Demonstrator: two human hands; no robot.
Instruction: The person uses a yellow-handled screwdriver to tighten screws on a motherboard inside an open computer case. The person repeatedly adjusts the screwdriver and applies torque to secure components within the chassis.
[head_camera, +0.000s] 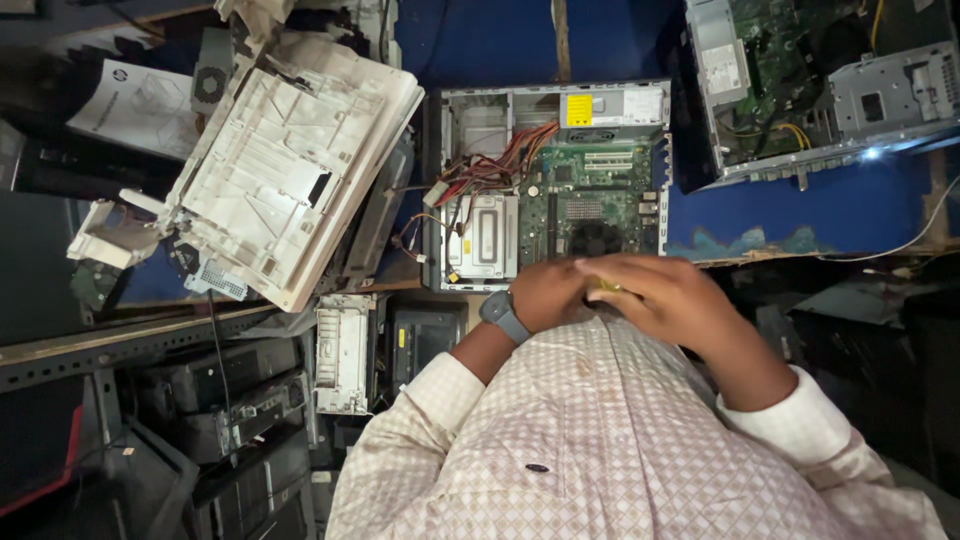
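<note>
Your two hands are together right at the near edge of the open computer case (548, 185), just in front of your chest. Your right hand (665, 295) lies over the top, fingers curled across, and your left hand (545, 295) comes in from below with a grey wristwatch (503, 314) on that wrist. Between them sits a small yellow object (606, 288); only a sliver of it shows through the gap, so its shape stays hidden. Both hands are closed round it, the right covering most of it, the left pressed against it from the side.

The case lies flat on the blue counter (850, 205), its side panel off, just beyond your knuckles. You can see the green motherboard (590, 195) with its dark fan close to your fingertips, a silver drive cage (483, 238) to the left of that, and a bundle of red and orange wires (495, 170) running up toward the power supply (612, 108) with its yellow label at the far end.

Off to the left, a dusty white printer shell (290, 165) leans tilted over other junk. At the top right, a second opened case (815, 85) sits well apart from your hands.
</note>
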